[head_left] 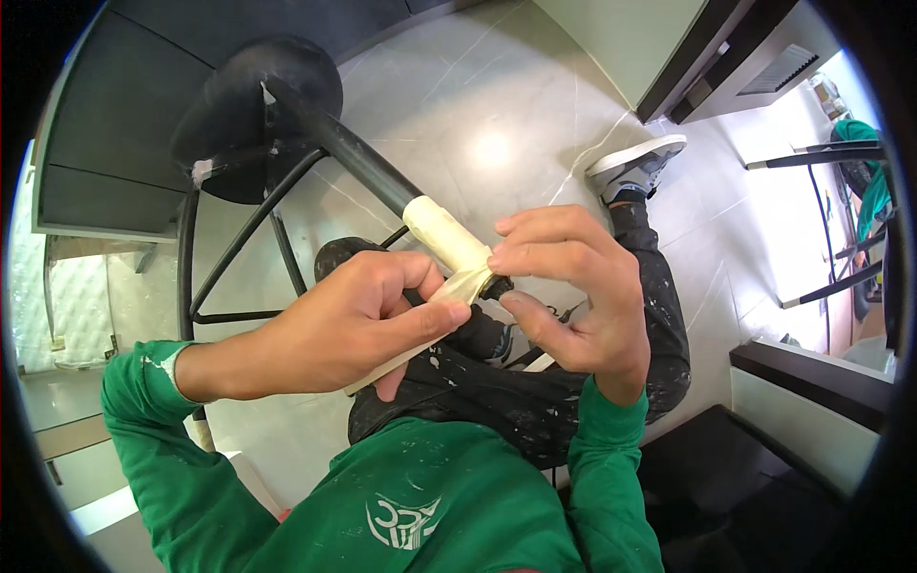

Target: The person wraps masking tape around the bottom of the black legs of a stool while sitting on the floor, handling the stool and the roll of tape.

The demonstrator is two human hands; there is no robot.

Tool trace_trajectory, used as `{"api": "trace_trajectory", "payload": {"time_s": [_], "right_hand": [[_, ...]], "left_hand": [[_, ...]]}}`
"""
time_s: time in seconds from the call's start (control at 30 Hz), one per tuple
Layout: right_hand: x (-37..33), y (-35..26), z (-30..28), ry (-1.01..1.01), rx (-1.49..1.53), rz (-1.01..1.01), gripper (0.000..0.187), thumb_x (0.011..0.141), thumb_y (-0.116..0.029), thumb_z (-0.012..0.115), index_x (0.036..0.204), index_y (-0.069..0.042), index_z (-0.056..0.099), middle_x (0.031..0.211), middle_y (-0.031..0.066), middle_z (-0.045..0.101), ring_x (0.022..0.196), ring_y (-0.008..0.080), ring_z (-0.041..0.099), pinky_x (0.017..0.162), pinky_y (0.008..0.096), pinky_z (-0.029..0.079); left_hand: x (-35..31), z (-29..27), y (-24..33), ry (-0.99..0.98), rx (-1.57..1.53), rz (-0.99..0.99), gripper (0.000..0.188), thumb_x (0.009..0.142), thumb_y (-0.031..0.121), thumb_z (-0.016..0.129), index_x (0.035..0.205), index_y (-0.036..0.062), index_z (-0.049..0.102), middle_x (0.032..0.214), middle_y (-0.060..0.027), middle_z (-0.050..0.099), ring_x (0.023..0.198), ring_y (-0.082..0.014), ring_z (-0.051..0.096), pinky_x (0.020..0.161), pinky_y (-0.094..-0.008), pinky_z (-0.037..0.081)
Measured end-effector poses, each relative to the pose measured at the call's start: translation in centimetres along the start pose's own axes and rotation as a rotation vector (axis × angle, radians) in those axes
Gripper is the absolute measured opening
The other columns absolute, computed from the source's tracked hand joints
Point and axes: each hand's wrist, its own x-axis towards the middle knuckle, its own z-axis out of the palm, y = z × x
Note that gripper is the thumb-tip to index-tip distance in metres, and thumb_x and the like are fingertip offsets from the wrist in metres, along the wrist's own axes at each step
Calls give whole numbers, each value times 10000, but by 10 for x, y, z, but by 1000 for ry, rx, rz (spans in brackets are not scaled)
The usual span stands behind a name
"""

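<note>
A black stool (258, 105) lies tipped over, with one leg (368, 167) pointing toward me. Pale yellow masking tape (447, 234) wraps the lower part of that leg, close to its dark end (497, 286). My left hand (358, 310) is closed on a loose length of the same tape, pinched between thumb and fingers just beside the leg's end. Part of what the left hand holds is hidden under the palm. My right hand (583, 286) has its fingertips on the tape's edge and its thumb at the leg's dark tip, the leg end between them.
Dark cabinets (115, 115) stand at the far left. Another stool with black legs (841, 158) and a green cloth (864, 181) is at the right. My shoe (635, 167) rests on the marble-look tile floor (458, 105). A black object (735, 477) lies at the lower right.
</note>
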Motion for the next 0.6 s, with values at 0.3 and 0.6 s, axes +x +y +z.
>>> {"api": "trace_trajectory", "payload": {"time_s": [0.3, 0.6], "right_hand": [[-6, -23, 10, 90, -85, 172, 327, 760, -18, 785, 1078, -58, 721, 1084, 132, 694, 1027, 310, 681, 864, 386, 540], [-23, -16, 28, 241, 50, 193, 354, 768, 3, 799, 1102, -13, 682, 1096, 149, 710, 1024, 291, 698, 910, 370, 540]], "left_hand": [[-4, -2, -6, -59, -195, 94, 295, 1056, 294, 603, 976, 18, 538, 699, -45, 635, 461, -101, 604, 395, -229, 413], [-5, -15, 22, -172, -203, 75, 288, 1065, 273, 578, 987, -2, 550, 690, -60, 637, 453, -91, 602, 393, -219, 423]]}}
